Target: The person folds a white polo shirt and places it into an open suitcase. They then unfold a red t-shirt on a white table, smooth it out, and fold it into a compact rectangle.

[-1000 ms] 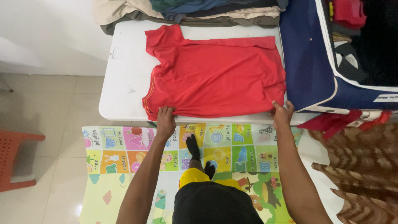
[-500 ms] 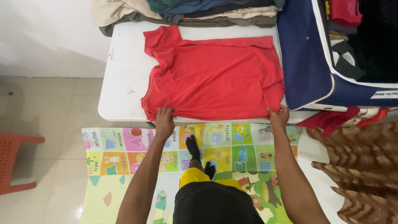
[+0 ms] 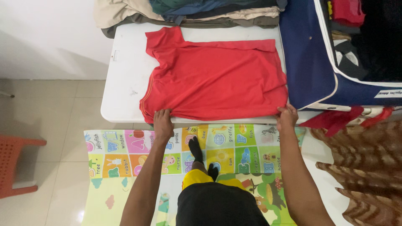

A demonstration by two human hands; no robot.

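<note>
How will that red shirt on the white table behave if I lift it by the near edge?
The red shirt lies flat and folded, so it is probably floppy and would sag between the left hand and right hand. It looks thin, likely light. Its folded layers may slip apart on the smooth table.

red shirt | folded, flat | on white table, near edge

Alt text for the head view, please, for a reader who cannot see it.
Both hands, left hand and right hand, grip the near edge of a red shirt spread on a white table. A blue suitcase lies open at right, folded clothes behind, a play mat underfoot.
</note>
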